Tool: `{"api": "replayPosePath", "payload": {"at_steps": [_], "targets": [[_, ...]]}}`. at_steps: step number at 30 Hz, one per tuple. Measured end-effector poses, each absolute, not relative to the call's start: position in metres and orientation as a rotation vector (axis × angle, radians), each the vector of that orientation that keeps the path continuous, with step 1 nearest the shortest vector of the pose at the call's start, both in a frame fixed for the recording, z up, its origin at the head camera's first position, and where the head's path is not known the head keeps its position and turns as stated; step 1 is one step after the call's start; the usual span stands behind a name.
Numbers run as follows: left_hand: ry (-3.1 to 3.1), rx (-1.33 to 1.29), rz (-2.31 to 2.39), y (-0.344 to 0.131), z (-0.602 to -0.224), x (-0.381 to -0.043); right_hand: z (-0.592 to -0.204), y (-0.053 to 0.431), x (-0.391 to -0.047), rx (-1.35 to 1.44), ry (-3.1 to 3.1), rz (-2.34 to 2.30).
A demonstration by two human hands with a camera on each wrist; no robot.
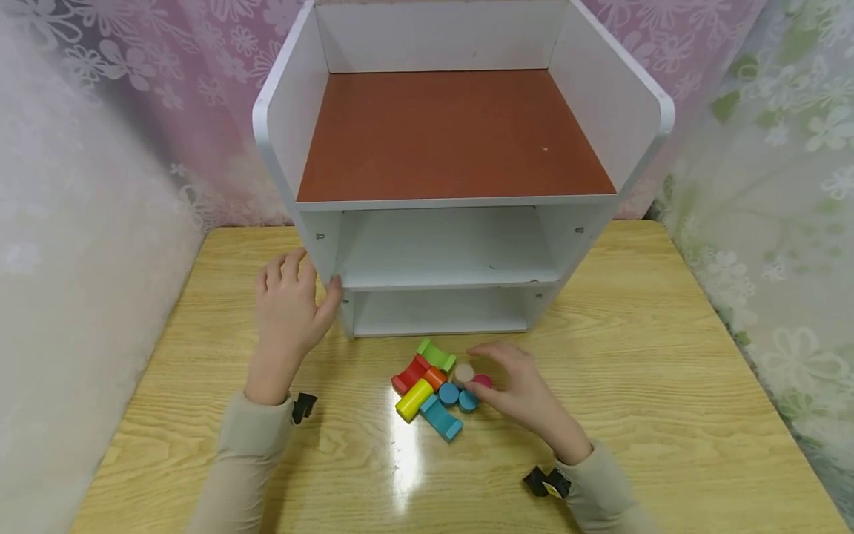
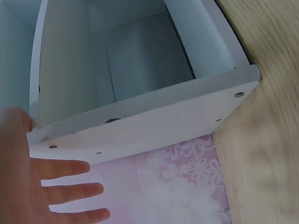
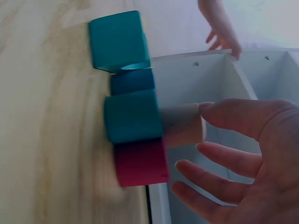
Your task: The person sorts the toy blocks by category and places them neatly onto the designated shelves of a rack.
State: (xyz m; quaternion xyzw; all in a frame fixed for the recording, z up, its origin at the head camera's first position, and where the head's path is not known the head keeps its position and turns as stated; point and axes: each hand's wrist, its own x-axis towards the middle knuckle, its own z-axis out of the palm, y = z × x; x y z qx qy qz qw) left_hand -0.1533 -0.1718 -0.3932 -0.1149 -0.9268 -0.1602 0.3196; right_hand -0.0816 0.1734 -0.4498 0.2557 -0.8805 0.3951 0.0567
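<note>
A cluster of coloured toy blocks lies in front of the white shelf unit point(image 1: 440, 286). My right hand point(image 1: 523, 386) is over the cluster's right side, around a plain wooden cylinder block point(image 3: 182, 123). Its thumb tip meets the cylinder's rim; in the head view a gap shows between the index finger and the block. Beside it stand blue cylinders point(image 1: 448, 394) and a pink block point(image 3: 141, 163). Green point(image 1: 437, 356), red point(image 1: 411, 374), orange point(image 1: 435, 378), yellow point(image 1: 414, 400) and blue arched point(image 1: 441, 417) blocks adjoin. My left hand point(image 1: 287, 311) touches the unit's left front edge with its thumb, fingers straight.
The shelf unit has a brown top surface point(image 1: 454, 133) between raised side panels. It stands at the back of the wooden table point(image 1: 667, 371). Floral curtains point(image 1: 787, 222) hang around the table on the left, back and right.
</note>
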Motion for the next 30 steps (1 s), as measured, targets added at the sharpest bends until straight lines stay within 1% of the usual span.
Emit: {"api": "replayPosePath", "payload": {"at_steps": [7,19,30], "targets": [[-2.502,-0.246,-0.416,-0.166,-0.387,-0.155,-0.459,0.167,-0.081,0.791,-2.628,1.160],[-2.594,-0.203,-0.485,-0.160,-0.388,-0.154,-0.459,0.162,-0.080,0.769,-2.623,1.141],[-2.623,-0.209,-0.551,-0.161,-0.391,-0.155,-0.437,0.164,-0.084,0.799,-2.547,1.155]]}}
